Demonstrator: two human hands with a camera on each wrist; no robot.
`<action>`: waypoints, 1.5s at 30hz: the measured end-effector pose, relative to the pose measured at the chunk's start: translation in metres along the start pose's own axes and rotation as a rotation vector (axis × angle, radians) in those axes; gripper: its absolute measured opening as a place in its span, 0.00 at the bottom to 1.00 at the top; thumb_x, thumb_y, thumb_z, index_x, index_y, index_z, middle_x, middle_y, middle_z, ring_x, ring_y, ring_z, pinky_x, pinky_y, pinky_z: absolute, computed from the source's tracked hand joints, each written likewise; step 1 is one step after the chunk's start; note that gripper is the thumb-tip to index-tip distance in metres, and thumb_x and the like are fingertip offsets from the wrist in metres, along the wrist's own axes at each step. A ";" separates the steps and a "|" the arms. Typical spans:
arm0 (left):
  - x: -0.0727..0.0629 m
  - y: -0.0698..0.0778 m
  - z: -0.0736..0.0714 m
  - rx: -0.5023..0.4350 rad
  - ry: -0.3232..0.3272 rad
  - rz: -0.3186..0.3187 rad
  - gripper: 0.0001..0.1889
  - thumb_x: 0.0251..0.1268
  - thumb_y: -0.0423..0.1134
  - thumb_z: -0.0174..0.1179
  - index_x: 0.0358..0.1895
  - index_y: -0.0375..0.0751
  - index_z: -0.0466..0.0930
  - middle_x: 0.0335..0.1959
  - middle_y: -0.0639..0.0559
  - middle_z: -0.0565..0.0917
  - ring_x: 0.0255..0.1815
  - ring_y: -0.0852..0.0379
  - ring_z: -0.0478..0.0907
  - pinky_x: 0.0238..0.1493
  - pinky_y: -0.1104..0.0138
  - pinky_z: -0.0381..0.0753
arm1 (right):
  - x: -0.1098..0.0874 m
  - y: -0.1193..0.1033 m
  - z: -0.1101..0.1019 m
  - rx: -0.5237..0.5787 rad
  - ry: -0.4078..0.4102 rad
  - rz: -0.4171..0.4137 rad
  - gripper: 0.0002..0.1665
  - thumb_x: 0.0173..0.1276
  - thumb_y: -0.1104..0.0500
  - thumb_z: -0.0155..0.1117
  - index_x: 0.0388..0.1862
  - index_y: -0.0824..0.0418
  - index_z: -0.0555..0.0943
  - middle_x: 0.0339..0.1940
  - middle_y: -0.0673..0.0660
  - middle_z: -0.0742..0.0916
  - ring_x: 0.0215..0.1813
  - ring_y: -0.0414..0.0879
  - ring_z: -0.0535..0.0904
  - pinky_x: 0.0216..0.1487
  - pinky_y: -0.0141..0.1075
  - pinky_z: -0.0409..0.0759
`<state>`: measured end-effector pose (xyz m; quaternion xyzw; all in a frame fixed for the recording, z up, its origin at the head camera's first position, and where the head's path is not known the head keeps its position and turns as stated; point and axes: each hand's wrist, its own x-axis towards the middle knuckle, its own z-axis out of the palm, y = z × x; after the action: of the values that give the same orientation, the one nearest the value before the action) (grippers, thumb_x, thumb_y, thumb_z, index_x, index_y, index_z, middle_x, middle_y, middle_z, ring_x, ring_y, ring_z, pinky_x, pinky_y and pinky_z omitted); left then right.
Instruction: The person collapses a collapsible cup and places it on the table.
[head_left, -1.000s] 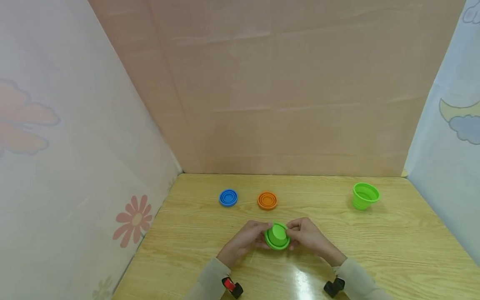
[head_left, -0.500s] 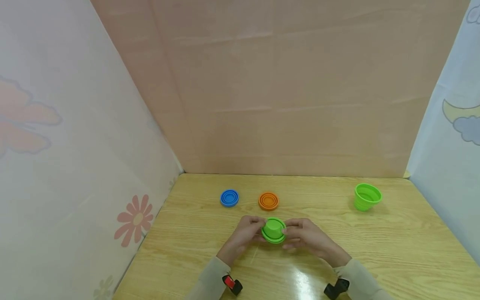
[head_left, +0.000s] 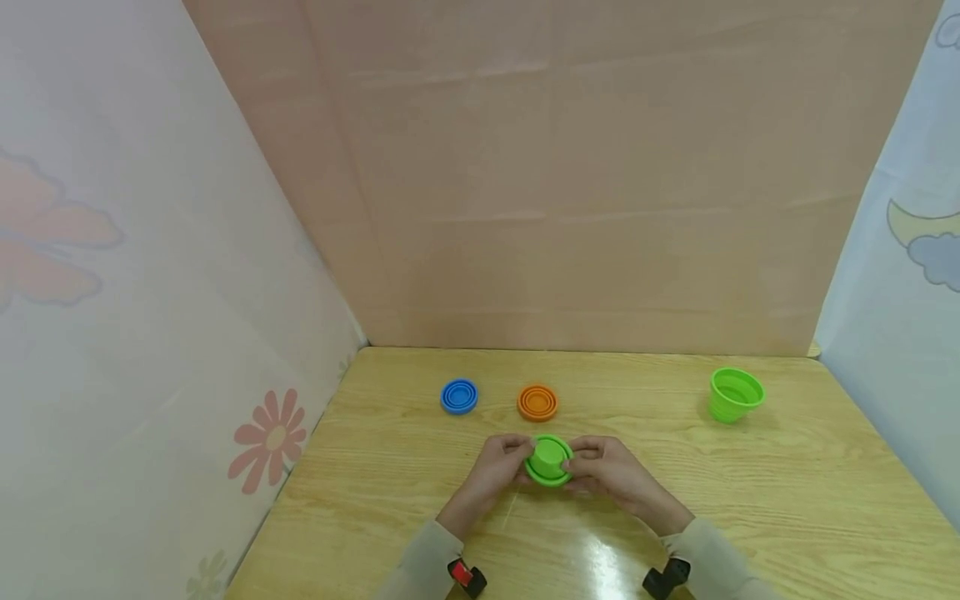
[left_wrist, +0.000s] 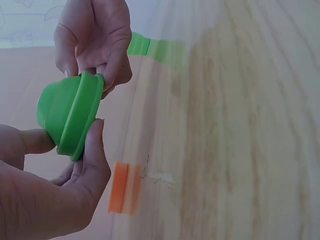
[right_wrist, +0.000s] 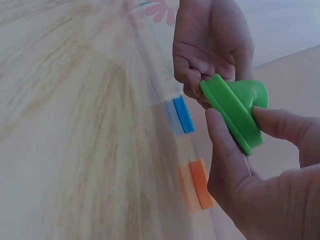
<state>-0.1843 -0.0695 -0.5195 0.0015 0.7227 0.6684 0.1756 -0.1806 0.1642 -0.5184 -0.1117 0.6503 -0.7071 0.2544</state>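
Note:
Between both hands, above the table, is a green collapsible cup (head_left: 548, 460), partly folded with its base bulging up and its rim facing down. My left hand (head_left: 492, 471) pinches its left side, thumb on the outer wall and fingers under the rim, as the left wrist view shows. From the other side my right hand (head_left: 617, 477) pinches it the same way; in the right wrist view its thumb (right_wrist: 280, 122) dents the soft wall of the cup (right_wrist: 235, 107). The inside of the cup is hidden.
A flattened blue collapsible cup (head_left: 459, 397) and a flattened orange one (head_left: 537, 402) lie beyond the hands on the wooden table (head_left: 375, 500). An unfolded green cup (head_left: 735, 395) stands upright at the back right. Printed cloth walls surround the table's sides and back.
The held cup has moved slightly away from me and left since a second ago, its base now lower and tilted differently. Both hands keep hold of it. The other cups stay put.

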 end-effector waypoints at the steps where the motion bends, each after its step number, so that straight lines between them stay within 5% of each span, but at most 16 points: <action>1: 0.000 0.000 0.000 -0.007 -0.012 -0.001 0.18 0.80 0.41 0.59 0.59 0.29 0.83 0.48 0.43 0.91 0.39 0.59 0.87 0.45 0.61 0.93 | 0.000 0.001 0.000 -0.002 0.015 -0.001 0.32 0.77 0.63 0.63 0.70 0.83 0.68 0.52 0.60 0.90 0.51 0.46 0.90 0.58 0.46 0.90; 10: -0.003 0.004 0.000 -0.074 -0.099 -0.012 0.20 0.75 0.37 0.62 0.64 0.30 0.80 0.53 0.41 0.90 0.48 0.55 0.89 0.55 0.57 0.92 | -0.001 0.005 -0.005 -0.017 0.100 -0.008 0.30 0.74 0.66 0.63 0.68 0.83 0.70 0.50 0.59 0.91 0.48 0.47 0.91 0.56 0.48 0.91; 24: 0.004 -0.006 0.005 -0.015 -0.038 0.010 0.19 0.73 0.31 0.61 0.63 0.27 0.79 0.50 0.40 0.89 0.45 0.56 0.88 0.47 0.60 0.93 | -0.003 0.004 -0.003 0.009 0.014 0.006 0.34 0.75 0.61 0.68 0.69 0.82 0.68 0.52 0.60 0.90 0.52 0.48 0.90 0.59 0.48 0.90; 30: 0.002 -0.002 0.013 0.025 -0.022 0.010 0.20 0.75 0.32 0.60 0.66 0.28 0.78 0.52 0.41 0.89 0.47 0.56 0.88 0.49 0.60 0.93 | -0.004 0.005 -0.002 0.011 0.057 0.018 0.30 0.73 0.62 0.69 0.65 0.79 0.71 0.48 0.57 0.92 0.49 0.46 0.90 0.58 0.48 0.91; 35: -0.001 0.006 0.013 -0.029 -0.081 0.028 0.23 0.74 0.33 0.60 0.69 0.28 0.75 0.54 0.41 0.87 0.48 0.56 0.87 0.54 0.58 0.91 | -0.003 0.001 -0.004 0.002 0.105 0.027 0.31 0.72 0.63 0.69 0.66 0.79 0.71 0.47 0.54 0.92 0.48 0.44 0.90 0.56 0.45 0.91; 39: -0.003 0.008 0.011 -0.037 -0.133 0.052 0.27 0.68 0.33 0.66 0.70 0.31 0.76 0.54 0.41 0.87 0.44 0.58 0.86 0.47 0.64 0.88 | -0.002 0.000 -0.006 -0.003 0.117 0.021 0.32 0.72 0.64 0.69 0.68 0.80 0.70 0.47 0.54 0.92 0.47 0.44 0.91 0.56 0.45 0.91; 45: -0.003 0.007 0.012 -0.018 -0.122 0.039 0.29 0.64 0.34 0.71 0.68 0.34 0.78 0.53 0.44 0.87 0.39 0.60 0.84 0.37 0.69 0.80 | -0.005 0.002 -0.005 0.007 0.114 0.036 0.32 0.73 0.63 0.68 0.67 0.80 0.69 0.49 0.56 0.90 0.49 0.44 0.90 0.56 0.42 0.91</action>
<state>-0.1805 -0.0581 -0.5124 0.0549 0.7043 0.6770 0.2064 -0.1789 0.1711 -0.5205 -0.0585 0.6631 -0.7099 0.2301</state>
